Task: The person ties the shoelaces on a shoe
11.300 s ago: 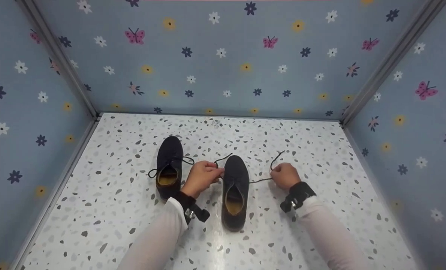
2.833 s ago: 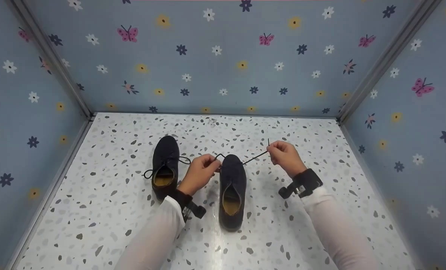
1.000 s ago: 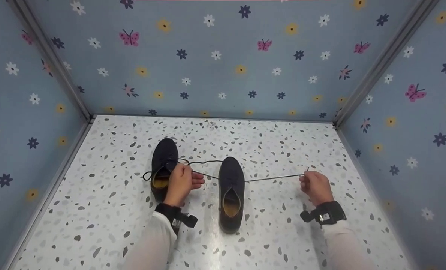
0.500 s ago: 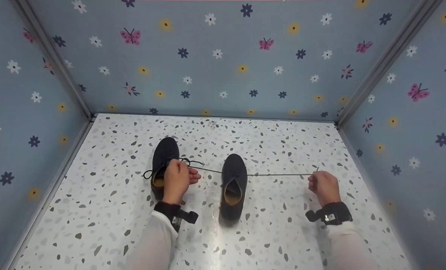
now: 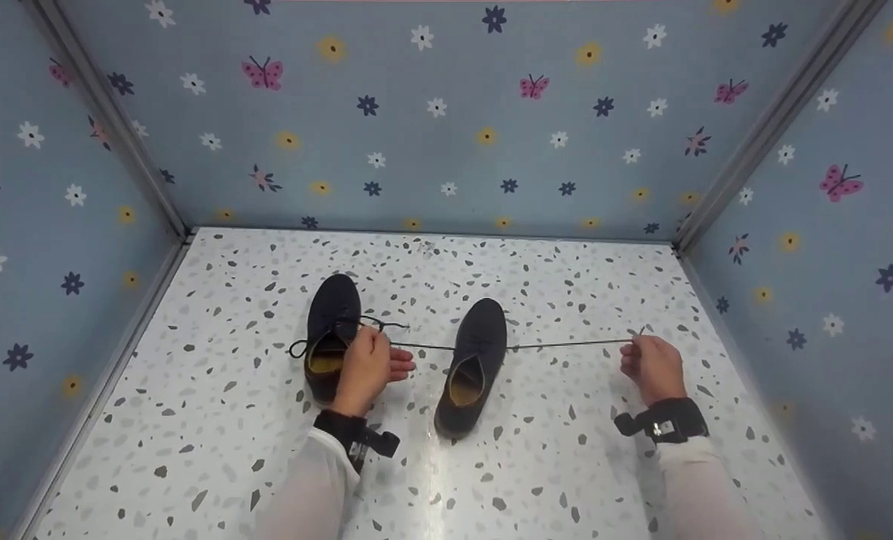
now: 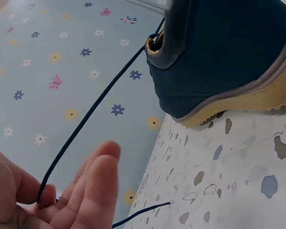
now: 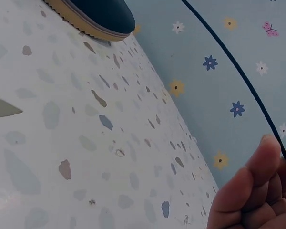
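Note:
A dark navy lace-up shoe [image 5: 482, 328] sits in the middle of the floor, its toe angled to the right. Its shoelace [image 5: 566, 345] is pulled out straight to both sides. My left hand [image 5: 365, 367] pinches one lace end between thumb and index finger, its other fingers extended. My right hand [image 5: 654, 367] pinches the other end, a short tip poking out above the fingers. In the left wrist view the taut lace [image 6: 93, 107] runs from my thumb up to the shoe [image 6: 219, 52]. A matching shoe [image 5: 334, 307] with a tied bow stands partly behind my left hand.
The shoes stand on a white speckled surface [image 5: 566, 465]. Blue panels with flowers and butterflies [image 5: 446, 90] rise at the back and on both sides, joined by grey metal corner strips [image 5: 762, 135].
Earlier the hands were near the shoe with slack laces; they have since moved apart, drawing the lace tight. In the last second the shoe has turned, its toe swinging right and away from me.

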### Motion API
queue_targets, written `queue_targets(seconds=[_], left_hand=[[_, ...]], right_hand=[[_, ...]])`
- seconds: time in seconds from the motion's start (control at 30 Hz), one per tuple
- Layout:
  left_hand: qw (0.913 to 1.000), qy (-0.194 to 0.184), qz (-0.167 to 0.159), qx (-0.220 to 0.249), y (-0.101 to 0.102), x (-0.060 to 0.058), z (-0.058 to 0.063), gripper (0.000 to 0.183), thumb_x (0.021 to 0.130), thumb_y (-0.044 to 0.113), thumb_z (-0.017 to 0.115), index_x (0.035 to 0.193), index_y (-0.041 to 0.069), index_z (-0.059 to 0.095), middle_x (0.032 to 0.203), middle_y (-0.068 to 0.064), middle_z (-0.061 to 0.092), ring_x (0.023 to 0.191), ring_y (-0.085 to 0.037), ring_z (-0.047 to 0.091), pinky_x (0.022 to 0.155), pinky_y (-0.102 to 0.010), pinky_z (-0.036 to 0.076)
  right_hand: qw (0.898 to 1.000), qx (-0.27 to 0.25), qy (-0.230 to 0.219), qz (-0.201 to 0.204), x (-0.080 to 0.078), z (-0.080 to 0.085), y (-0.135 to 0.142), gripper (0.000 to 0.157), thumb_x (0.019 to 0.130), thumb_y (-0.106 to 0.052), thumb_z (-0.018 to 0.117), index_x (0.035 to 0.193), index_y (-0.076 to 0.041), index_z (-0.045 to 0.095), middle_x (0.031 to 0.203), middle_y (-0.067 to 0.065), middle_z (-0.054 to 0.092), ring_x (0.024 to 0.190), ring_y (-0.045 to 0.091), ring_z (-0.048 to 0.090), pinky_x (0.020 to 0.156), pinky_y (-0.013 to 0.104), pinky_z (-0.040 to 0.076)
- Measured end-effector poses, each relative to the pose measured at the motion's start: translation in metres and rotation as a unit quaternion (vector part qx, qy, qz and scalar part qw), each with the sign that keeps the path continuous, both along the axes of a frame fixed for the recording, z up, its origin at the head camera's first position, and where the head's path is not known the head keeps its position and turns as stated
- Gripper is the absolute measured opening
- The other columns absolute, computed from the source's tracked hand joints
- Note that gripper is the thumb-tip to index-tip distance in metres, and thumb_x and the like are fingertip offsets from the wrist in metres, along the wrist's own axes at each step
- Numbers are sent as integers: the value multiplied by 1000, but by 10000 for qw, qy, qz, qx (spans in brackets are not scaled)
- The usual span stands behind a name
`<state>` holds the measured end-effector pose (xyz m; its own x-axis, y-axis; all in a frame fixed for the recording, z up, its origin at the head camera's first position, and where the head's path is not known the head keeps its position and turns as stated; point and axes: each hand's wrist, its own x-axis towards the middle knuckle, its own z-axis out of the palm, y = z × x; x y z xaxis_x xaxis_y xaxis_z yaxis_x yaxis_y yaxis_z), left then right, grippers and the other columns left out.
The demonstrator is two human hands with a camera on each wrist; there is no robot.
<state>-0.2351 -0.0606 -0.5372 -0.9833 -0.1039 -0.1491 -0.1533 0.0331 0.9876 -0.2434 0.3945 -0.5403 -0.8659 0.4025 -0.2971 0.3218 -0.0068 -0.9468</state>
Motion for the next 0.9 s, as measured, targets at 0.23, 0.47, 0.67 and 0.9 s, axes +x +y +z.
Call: queue_targets(seconds=[0.23, 0.47, 0.67, 0.9], left_hand=[[9902, -382, -1272, 428, 22, 7, -16, 24, 111, 17, 33, 102, 1, 48, 106, -26, 75, 93, -34, 79, 83, -49, 65], [9676, -609, -2270, 928, 32, 14, -21, 21, 111, 18, 31, 101, 3, 43, 111, -33, 73, 98, -40, 79, 88, -56, 62], [9759, -455, -2021, 693, 27, 11, -19, 20, 111, 17, 35, 100, 4, 45, 111, -30, 75, 99, -40, 78, 86, -51, 64], [9965, 366, -732, 176, 13, 0, -4, 18, 107, 12, 46, 99, -1, 57, 107, -25, 76, 90, -25, 80, 76, -33, 65]], right_hand=[[9997, -63, 57, 249, -8, 3, -10, 28, 109, -30, 49, 127, -8, 53, 89, -3, 67, 80, 10, 65, 81, 30, 60], [9994, -107, 96, 322, -13, 5, -16, 25, 111, -32, 47, 125, -12, 50, 89, -3, 68, 80, 10, 67, 85, 34, 61], [9994, -159, 164, 263, -14, 5, -15, 23, 110, -31, 48, 124, -12, 51, 86, -3, 68, 78, 10, 67, 83, 31, 61], [9994, -167, 189, 241, -17, 8, -12, 27, 110, -29, 49, 124, -6, 52, 85, -3, 67, 76, 10, 65, 79, 30, 61]])
